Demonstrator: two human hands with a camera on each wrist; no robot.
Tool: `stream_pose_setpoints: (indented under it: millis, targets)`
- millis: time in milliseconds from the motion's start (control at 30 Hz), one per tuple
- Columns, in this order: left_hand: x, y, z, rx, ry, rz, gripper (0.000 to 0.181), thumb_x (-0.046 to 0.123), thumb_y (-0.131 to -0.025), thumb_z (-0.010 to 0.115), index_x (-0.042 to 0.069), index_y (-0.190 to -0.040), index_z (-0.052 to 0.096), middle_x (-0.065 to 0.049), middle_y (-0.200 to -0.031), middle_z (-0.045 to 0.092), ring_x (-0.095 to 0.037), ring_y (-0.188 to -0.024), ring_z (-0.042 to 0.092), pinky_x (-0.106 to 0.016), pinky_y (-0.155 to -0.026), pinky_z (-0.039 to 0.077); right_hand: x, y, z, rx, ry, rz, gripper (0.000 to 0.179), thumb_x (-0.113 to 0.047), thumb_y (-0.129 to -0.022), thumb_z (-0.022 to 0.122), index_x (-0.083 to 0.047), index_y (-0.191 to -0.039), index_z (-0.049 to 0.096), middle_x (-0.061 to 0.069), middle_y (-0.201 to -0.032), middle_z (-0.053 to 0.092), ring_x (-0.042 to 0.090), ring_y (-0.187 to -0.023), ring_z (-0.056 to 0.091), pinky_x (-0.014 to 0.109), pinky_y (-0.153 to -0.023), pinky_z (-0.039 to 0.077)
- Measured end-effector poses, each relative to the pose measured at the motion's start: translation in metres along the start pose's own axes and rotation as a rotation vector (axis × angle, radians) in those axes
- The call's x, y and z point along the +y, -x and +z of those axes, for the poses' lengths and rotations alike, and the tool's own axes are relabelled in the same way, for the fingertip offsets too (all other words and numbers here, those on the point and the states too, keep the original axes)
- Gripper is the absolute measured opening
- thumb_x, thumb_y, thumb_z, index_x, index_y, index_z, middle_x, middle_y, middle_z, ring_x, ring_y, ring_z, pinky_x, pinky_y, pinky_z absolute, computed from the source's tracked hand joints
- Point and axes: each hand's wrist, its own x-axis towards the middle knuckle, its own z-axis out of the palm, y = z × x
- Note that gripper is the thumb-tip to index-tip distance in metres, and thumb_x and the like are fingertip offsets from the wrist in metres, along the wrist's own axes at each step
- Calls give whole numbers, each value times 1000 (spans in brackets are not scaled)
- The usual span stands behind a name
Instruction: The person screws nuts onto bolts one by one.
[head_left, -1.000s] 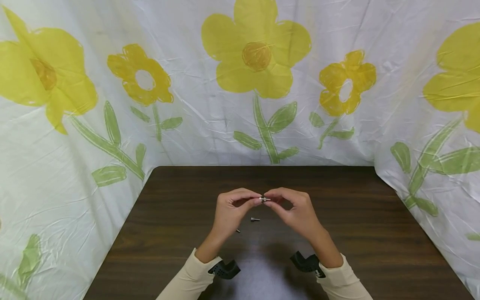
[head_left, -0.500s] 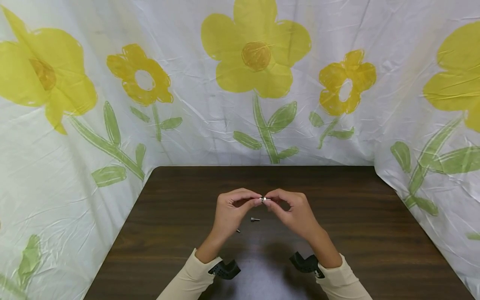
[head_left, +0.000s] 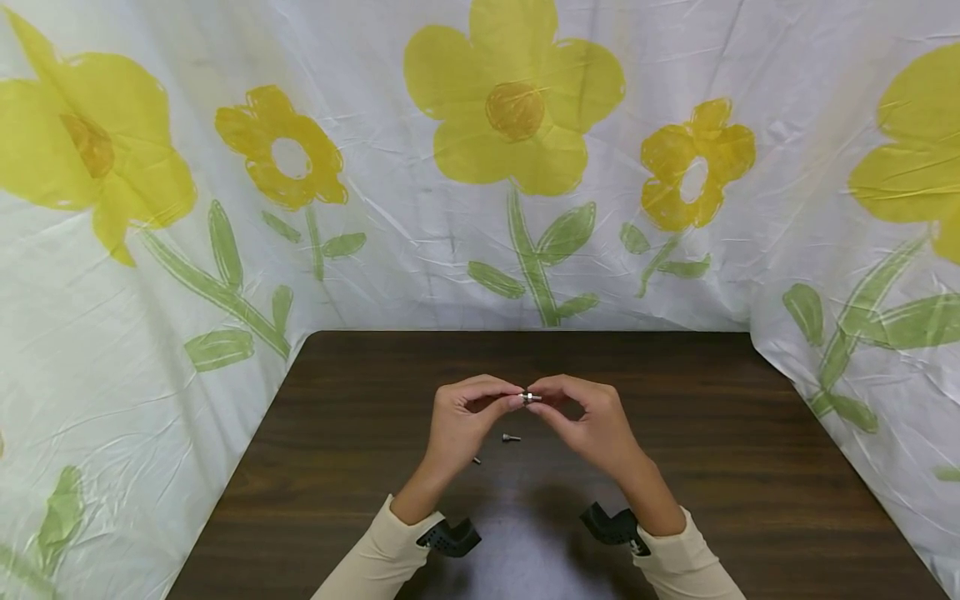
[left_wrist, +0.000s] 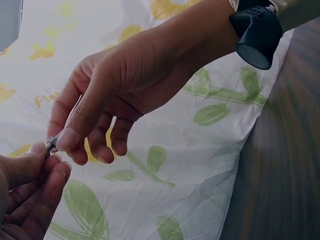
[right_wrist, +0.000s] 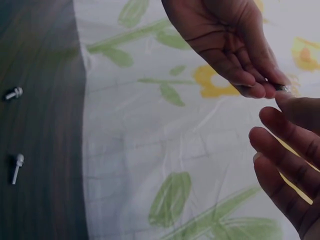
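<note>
Both hands meet above the table in the head view, fingertip to fingertip over a small metal bolt (head_left: 537, 398). Its shank points to the right and a bright nut (head_left: 529, 397) sits around it. The left hand (head_left: 463, 417) pinches the bolt's left end between thumb and forefinger, which hides that end. From the other side, the thumb and forefinger of the right hand (head_left: 596, 421) pinch at the nut. In the left wrist view, the right hand's (left_wrist: 120, 75) other fingers hang loosely curled. Two more bolts, one upper (right_wrist: 14, 93) and one lower (right_wrist: 18, 167), lie on the table in the right wrist view.
The dark wood-grain table (head_left: 360, 467) spreads out under the hands. A white curtain (head_left: 420, 275) printed with yellow flowers hangs behind it and along both sides. Each wrist carries a black camera, one on the left (head_left: 450, 539) and one on the right (head_left: 611, 525).
Half a second ago the right fingertips were rolled a little further in over the nut; now they are back and the shank shows more. The left hand keeps its pinch; the loose bolts have not moved.
</note>
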Motion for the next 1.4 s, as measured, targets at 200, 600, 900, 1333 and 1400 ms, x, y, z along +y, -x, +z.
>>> stream_pose_setpoints:
  millis: [200,600,900,1333,1400]
  targets:
    - [0,0,1,-4,1,3,9,-7,-87,75,-3,-95,78,-15,-90,75,-21,-82,73,-36,-73,61,-1,0,0,-2,18,13,24,5,-81,82,-8,-101,75,4,-89,75,12,-73,70,22,-65,57]
    - [1,0,1,-10,-14,2,10,-7,-87,74,-2,-95,78,-13,-91,75,-22,-81,73,-35,-72,61,-2,2,2,-47,7,60,19,7,-88,74,-9,-97,74,2,-83,73,12,-72,68,21,-69,56]
    - [0,0,2,-4,-11,6,9,-8,-87,75,-3,-94,78,-14,-90,75,-20,-81,72,-35,-72,61,-2,1,0,-18,23,60,22,6,-85,77,-9,-100,74,2,-87,75,12,-74,69,28,-65,58]
    - [0,1,1,-1,-2,13,9,-7,-87,76,-3,-94,78,-14,-90,75,-21,-80,73,-37,-71,62,1,1,-1,1,25,-32,30,9,-78,82,-9,-102,76,2,-92,76,11,-74,69,21,-66,56]
    - [0,1,1,-3,-2,13,9,-7,-87,75,-3,-94,78,-14,-90,75,-21,-80,73,-37,-71,62,1,2,0,-14,18,-3,27,8,-81,80,-9,-102,75,2,-91,75,11,-75,69,20,-68,56]
